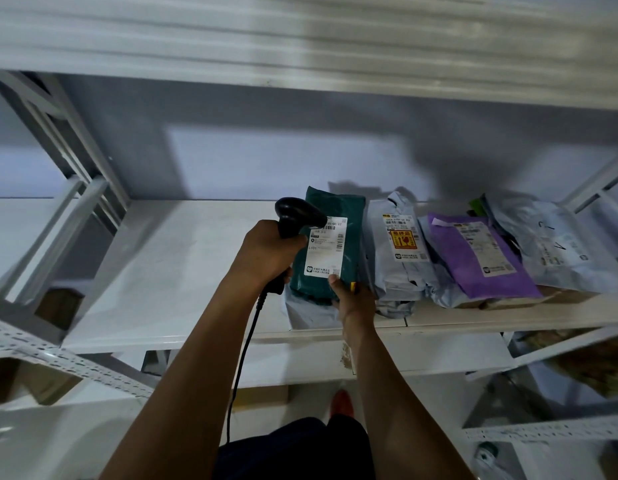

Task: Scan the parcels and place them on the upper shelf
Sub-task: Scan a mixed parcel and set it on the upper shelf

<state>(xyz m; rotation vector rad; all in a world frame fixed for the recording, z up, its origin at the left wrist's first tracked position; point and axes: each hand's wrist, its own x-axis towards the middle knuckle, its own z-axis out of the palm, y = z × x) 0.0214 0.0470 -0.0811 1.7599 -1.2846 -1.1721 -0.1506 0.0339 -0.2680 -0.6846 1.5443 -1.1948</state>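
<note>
In the head view, our left grip [269,251] is curled round the handle of the black scanner [295,216], whose head points at the white label [326,249] of the green parcel [338,209]. We judge this to be the scan itself, since the nose sits close over the barcode at the label's top. Our right grip [352,299] pinches the parcel's lower edge, thumb by the label's corner. It tilts the face up toward us, likely so the code reads cleanly. The parcel stands at the left end of a row on the white shelf [179,271], just beside the grey parcel [397,251], with the purple parcel [480,261] lying beyond. The scanner's cable [245,348] hangs down between our arms.
</note>
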